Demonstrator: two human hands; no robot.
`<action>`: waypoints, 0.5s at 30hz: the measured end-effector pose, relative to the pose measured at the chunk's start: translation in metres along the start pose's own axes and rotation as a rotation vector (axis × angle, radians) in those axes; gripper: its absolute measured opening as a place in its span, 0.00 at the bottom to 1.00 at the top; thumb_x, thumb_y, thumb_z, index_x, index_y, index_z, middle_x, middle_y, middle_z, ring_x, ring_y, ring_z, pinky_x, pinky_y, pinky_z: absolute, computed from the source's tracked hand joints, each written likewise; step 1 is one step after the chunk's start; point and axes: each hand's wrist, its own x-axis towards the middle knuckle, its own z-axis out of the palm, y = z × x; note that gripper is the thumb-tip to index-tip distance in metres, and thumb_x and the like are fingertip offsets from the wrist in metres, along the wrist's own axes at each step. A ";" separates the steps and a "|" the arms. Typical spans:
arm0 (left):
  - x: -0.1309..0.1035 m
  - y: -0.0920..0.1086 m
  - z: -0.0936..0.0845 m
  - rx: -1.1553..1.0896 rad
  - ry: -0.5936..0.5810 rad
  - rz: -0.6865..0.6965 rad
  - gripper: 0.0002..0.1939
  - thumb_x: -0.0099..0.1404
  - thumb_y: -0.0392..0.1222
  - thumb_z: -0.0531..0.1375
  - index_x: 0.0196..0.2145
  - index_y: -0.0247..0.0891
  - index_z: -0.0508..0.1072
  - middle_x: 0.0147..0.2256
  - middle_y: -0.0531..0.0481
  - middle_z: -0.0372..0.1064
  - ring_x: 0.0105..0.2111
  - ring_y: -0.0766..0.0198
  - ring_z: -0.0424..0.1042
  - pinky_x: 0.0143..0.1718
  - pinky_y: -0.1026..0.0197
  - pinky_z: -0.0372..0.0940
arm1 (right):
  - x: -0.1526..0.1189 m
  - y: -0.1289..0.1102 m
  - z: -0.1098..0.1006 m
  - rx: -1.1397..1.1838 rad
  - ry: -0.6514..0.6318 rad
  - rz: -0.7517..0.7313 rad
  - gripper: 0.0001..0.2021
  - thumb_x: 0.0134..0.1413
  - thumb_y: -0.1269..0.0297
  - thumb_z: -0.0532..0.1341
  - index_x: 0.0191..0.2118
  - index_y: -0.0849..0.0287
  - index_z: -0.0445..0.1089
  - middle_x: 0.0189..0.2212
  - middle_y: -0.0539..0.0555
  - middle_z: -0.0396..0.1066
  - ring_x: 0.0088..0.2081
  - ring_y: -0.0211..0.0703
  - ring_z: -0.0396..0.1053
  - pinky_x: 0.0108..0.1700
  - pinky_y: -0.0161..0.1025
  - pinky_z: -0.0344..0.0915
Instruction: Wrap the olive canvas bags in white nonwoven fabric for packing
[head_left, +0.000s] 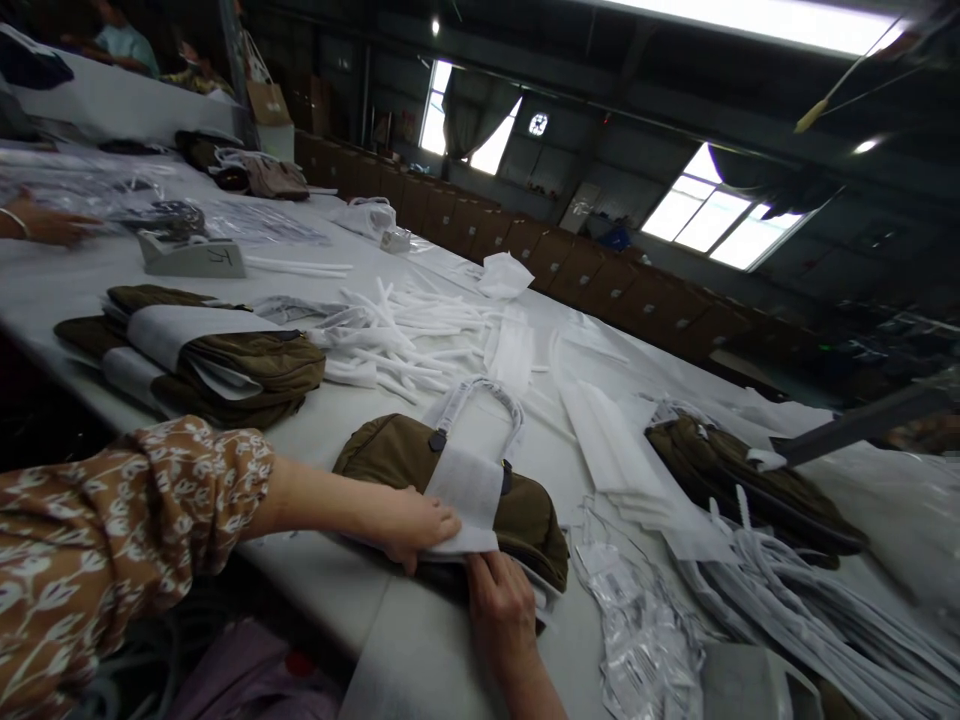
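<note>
An olive-brown handbag (529, 525) lies on the table in front of me, its handles (480, 385) wrapped in white and arched away from me. A white paper-like sheet (469, 475) crosses the bag's middle and folds at the near edge. From the left, my left hand (420, 525) comes down onto that fold, fingers over the sheet and thumb at its lower edge. My right hand (504, 605) pinches the sheet's near edge from below; its fingertips are partly hidden. Another white strip (409, 650) hangs over the table's front edge.
Stacked olive bags (255, 365) lie to the left, with a tape dispenser (191, 257) behind. White foam-like rods (405, 335) lie beyond the bag. On the right are clear packets (637, 620), grey cords (810, 600) and another bag (750, 480). A co-worker's hand (49, 220) shows far left.
</note>
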 end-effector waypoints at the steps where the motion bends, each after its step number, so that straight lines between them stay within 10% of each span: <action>1: -0.004 0.004 0.005 0.021 0.040 -0.022 0.42 0.52 0.38 0.66 0.61 0.36 0.53 0.58 0.31 0.58 0.56 0.40 0.61 0.50 0.42 0.63 | 0.000 0.000 -0.001 0.011 0.014 0.019 0.10 0.63 0.71 0.52 0.35 0.58 0.70 0.24 0.52 0.65 0.28 0.41 0.62 0.33 0.38 0.58; 8: -0.009 0.021 0.038 0.287 0.244 -0.110 0.31 0.65 0.36 0.52 0.64 0.39 0.50 0.61 0.29 0.53 0.58 0.37 0.59 0.48 0.30 0.60 | 0.009 0.013 -0.022 -0.114 0.043 -0.015 0.16 0.63 0.69 0.49 0.52 0.56 0.67 0.49 0.62 0.69 0.52 0.54 0.64 0.54 0.56 0.54; 15: -0.019 0.024 0.057 0.399 0.414 -0.036 0.31 0.67 0.45 0.51 0.65 0.46 0.47 0.64 0.32 0.48 0.58 0.36 0.58 0.49 0.30 0.58 | -0.009 0.026 -0.005 -0.001 0.017 -0.159 0.20 0.61 0.77 0.49 0.55 0.56 0.66 0.50 0.54 0.72 0.55 0.40 0.65 0.57 0.42 0.54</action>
